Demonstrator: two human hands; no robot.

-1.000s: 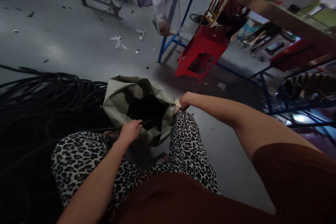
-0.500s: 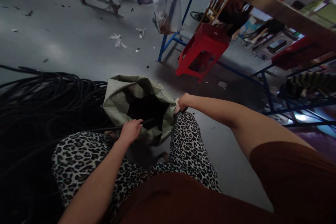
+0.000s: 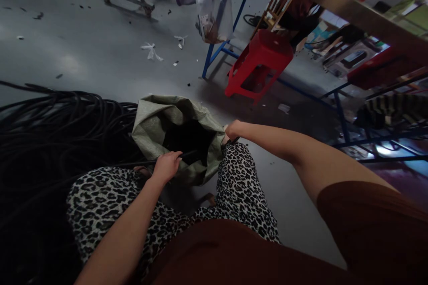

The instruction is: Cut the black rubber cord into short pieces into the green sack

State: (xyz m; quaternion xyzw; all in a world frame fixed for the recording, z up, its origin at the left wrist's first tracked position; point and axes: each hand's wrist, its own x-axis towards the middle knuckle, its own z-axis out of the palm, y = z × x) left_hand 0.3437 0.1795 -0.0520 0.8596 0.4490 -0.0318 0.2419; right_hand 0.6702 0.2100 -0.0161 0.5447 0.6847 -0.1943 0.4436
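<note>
Far left on floor: big heap of black cable (image 3: 50,129), loose loops, prob. heavy in bulk but each strand limp and springy. One strand (image 3: 140,163) runs from heap across lap into left hand (image 3: 166,165), fingers closed round it just at sack's near rim. Best gripped close to rim, short lengths, else whips about. Centre: green woven sack (image 3: 157,118), soft, slumped, mouth open, standing on floor betw. knees. Right hand (image 3: 231,130) pinched on sack's right rim, holding mouth open; thin fabric, likely slippery. Beyond: red stool (image 3: 264,55).
</note>
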